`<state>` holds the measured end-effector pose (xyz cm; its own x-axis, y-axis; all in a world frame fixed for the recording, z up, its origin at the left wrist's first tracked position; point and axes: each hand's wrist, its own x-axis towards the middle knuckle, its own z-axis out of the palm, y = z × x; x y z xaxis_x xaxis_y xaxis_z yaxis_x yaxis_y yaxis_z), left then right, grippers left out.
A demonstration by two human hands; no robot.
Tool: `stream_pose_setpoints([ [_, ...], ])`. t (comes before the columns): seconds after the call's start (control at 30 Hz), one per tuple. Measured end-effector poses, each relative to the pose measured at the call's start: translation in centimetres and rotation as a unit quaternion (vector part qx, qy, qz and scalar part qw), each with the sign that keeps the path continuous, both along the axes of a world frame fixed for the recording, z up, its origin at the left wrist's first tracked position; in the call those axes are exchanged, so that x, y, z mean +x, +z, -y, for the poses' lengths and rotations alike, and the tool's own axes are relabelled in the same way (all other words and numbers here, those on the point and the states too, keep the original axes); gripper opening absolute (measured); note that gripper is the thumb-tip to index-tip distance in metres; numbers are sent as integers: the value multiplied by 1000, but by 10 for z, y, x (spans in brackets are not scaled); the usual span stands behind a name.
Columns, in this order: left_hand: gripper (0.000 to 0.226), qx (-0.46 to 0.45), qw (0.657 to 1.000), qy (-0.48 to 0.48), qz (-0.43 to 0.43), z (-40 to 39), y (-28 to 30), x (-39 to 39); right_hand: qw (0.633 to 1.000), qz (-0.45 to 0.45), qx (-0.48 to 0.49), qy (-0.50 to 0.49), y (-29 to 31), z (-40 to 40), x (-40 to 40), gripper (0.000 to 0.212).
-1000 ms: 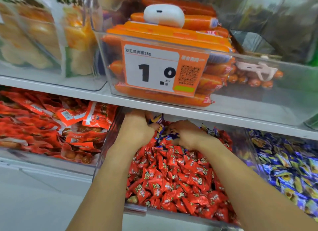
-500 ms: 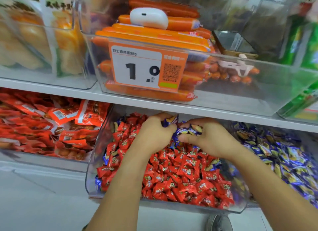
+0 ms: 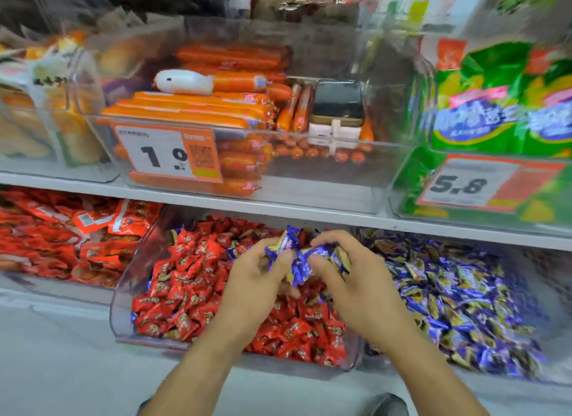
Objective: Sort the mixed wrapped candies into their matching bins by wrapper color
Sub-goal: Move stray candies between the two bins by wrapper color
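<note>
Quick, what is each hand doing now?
Left hand: holds blue-wrapped candies.
Right hand: holds blue-wrapped candies too.

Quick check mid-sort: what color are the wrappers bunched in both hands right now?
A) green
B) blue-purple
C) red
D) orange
B: the left hand and right hand together grip a bunch of blue-purple wrapped candies above the clear bin of red wrapped candies.
</note>
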<state>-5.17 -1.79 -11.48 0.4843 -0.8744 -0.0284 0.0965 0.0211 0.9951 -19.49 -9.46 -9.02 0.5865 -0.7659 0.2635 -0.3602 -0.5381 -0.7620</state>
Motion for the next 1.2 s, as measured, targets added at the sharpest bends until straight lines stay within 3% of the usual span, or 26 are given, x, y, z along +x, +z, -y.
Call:
stream_pose_setpoints([
  [0.07, 13, 17, 999, -14, 23, 2, 2, -9, 1000, -4, 11, -29, 5, 8, -24, 9],
  [0.13, 11, 56, 989, -72, 120, 9, 4, -22, 997, -51, 32, -40, 6, 23, -51, 12],
  [0.23, 9, 64, 947, -185, 254, 31, 14, -48, 992, -100, 58, -59, 2, 42, -93, 21],
  [0.33, 12, 57, 901, -209, 375, 63, 19, -75, 990, -77, 91, -73, -6, 51, -121, 30],
  [0.47, 62, 66, 837, -272, 470, 95, 14, -88, 986, -66, 126, -82, -14, 68, -130, 32],
  [0.57, 65, 42, 810, -302, 501, 92, 11, -90, 983, -71, 126, -114, -13, 75, -131, 51],
  [0.67, 41, -23, 842, -206, 497, 71, 3, -77, 983, -84, 106, -123, -12, 73, -135, 53],
  [0.77, 28, 3, 860, -118, 496, 44, -16, -41, 979, -138, 47, -139, -9, 70, -134, 46],
  [0.83, 32, 67, 833, -109, 538, 26, -34, -14, 980, -127, 13, -151, -6, 64, -126, 34],
  [0.9, 51, 156, 777, -124, 597, 11, -44, 6, 984, -92, -30, -148, -2, 52, -108, 24],
  [0.97, 70, 222, 755, -146, 600, 1, -46, 20, 990, -72, -66, -100, 2, 35, -82, 19],
  [1.07, 80, 244, 753, -152, 592, -5, -43, 33, 989, -96, -111, 21, -2, 13, -36, 17],
  [1.2, 71, 215, 796, -134, 550, -17, -44, 49, 970, -204, -97, 93, -12, 17, 9, 34],
])
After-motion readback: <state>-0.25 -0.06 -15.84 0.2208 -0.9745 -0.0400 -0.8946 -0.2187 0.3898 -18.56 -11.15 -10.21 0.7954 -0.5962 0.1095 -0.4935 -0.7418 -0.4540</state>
